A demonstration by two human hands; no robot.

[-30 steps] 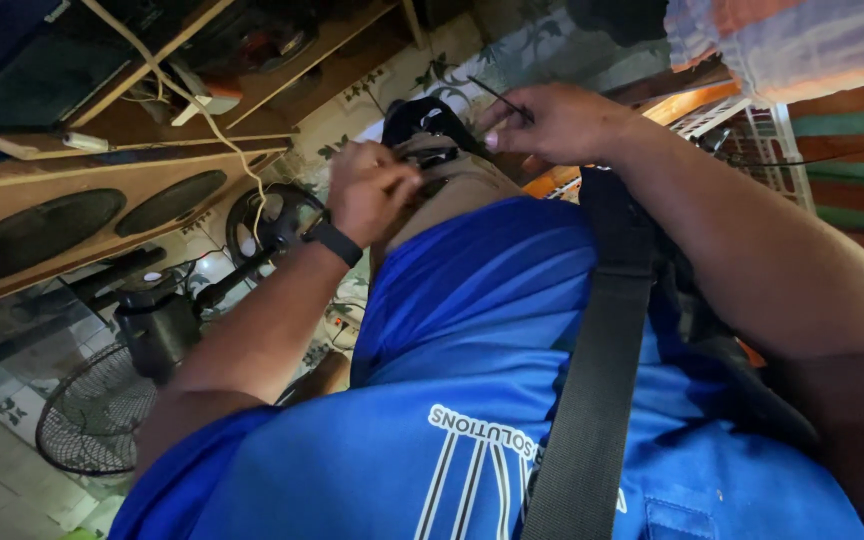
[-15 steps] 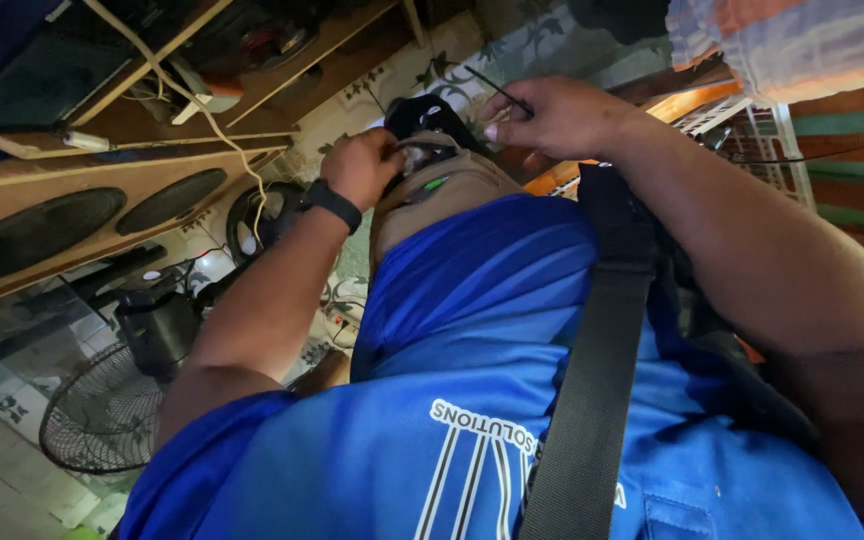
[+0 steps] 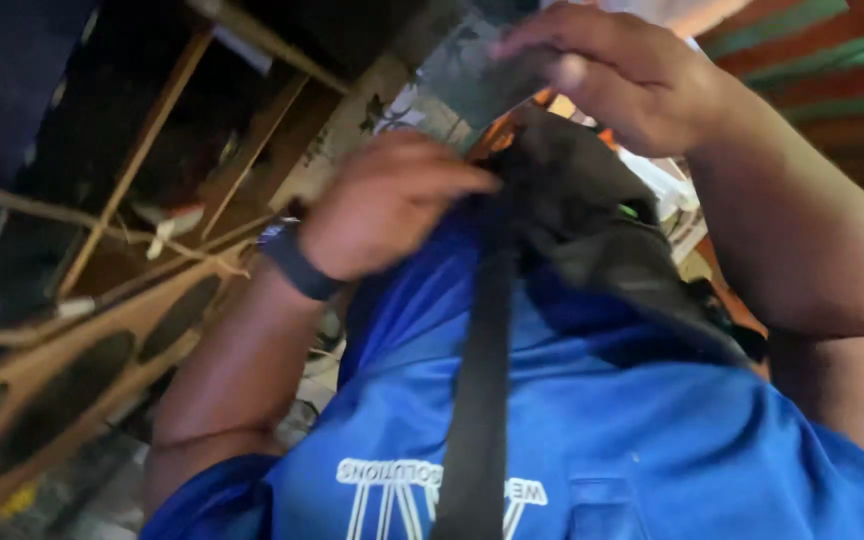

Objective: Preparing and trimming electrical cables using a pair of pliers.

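Two hands at chest | left hand [image 3: 387,205] gripping black strap [image 3: 482,400] | right hand [image 3: 617,75] at 1 o'clock, fingers spread, seemingly on black pouch [image 3: 592,215] | next: steadier hold.

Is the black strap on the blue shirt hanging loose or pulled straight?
Pulled straight. The black strap runs in one taut line up the blue shirt to the left hand.

A wooden panel [image 3: 82,370] with dark oval cut-outs lies left, below crossed wooden slats [image 3: 152,150].

Cut-out wooden panel [image 3: 82,370] on cluttered floor [image 3: 92,500]
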